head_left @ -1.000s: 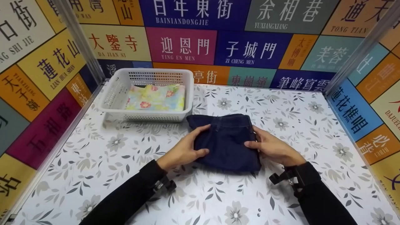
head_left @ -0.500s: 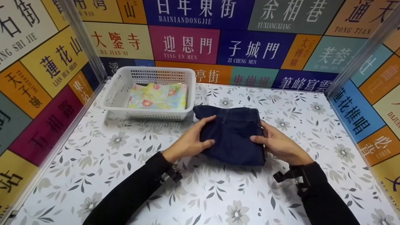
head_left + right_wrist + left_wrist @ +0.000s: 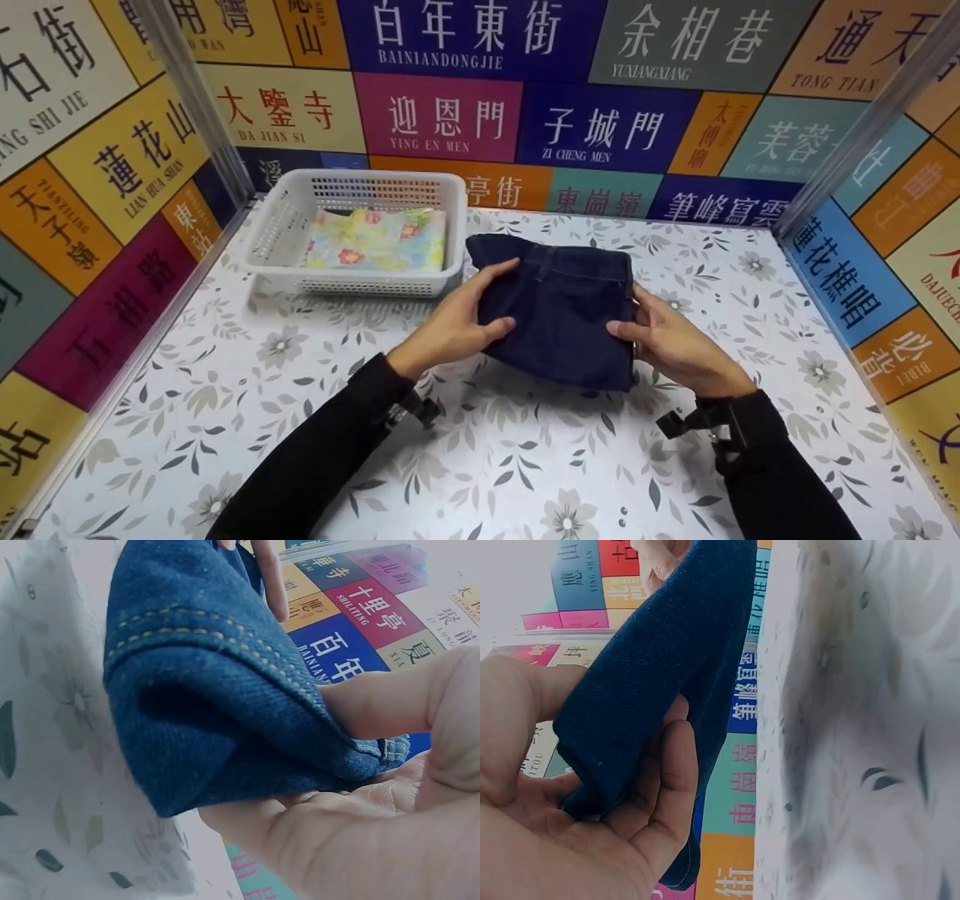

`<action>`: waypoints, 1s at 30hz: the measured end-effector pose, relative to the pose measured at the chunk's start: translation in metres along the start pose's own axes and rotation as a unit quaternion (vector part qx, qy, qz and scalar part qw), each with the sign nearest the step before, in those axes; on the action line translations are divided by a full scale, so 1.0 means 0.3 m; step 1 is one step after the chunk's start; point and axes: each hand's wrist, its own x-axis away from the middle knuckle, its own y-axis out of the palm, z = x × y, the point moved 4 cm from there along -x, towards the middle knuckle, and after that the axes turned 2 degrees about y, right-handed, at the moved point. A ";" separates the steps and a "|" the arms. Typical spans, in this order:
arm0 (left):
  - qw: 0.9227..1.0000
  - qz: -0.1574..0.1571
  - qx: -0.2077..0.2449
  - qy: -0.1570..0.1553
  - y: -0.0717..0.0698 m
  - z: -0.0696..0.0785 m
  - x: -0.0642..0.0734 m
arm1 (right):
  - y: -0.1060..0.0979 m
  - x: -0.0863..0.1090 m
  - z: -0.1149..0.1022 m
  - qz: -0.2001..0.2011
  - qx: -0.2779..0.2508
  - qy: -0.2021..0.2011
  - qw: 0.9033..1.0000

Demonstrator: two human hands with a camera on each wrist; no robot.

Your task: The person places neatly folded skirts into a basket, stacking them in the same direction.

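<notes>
Folded dark-blue jeans [image 3: 559, 319] are held up off the table between both hands, with the waistband and a belt loop on the far side. My left hand [image 3: 455, 324] grips their left edge, thumb on top; in the left wrist view its curled fingers [image 3: 676, 772] lie underneath the denim [image 3: 649, 652]. On the opposite edge my right hand [image 3: 679, 341] pinches the cloth. Its thumb [image 3: 382, 701] lies over the folded layers [image 3: 217, 690] in the right wrist view, fingers below. Yellow double stitching shows there.
A white perforated basket [image 3: 262, 232] stands at the back left, with a folded floral cloth [image 3: 375, 240] inside. The table [image 3: 300, 420] has a leaf-and-flower cover. Sign-printed panels [image 3: 450, 112] wall in the back and both sides.
Both hands have raised the jeans off the table and moved them away from me and slightly right. The grip looks the same, and the basket has stayed put.
</notes>
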 end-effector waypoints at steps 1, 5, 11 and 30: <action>1.000 0.001 0.003 0.001 -0.007 0.001 -0.002 | 0.003 -0.003 -0.001 0.000 -0.005 -0.002 1.000; 1.000 0.002 0.012 0.007 -0.034 0.003 -0.011 | 0.017 -0.022 -0.011 0.001 -0.019 -0.008 1.000; 1.000 0.008 0.011 0.000 -0.079 -0.002 -0.028 | 0.035 -0.053 -0.041 0.006 -0.021 -0.015 1.000; 0.997 0.069 0.014 -0.008 -0.267 -0.059 -0.058 | 0.134 -0.242 -0.156 0.009 -0.077 -0.042 0.996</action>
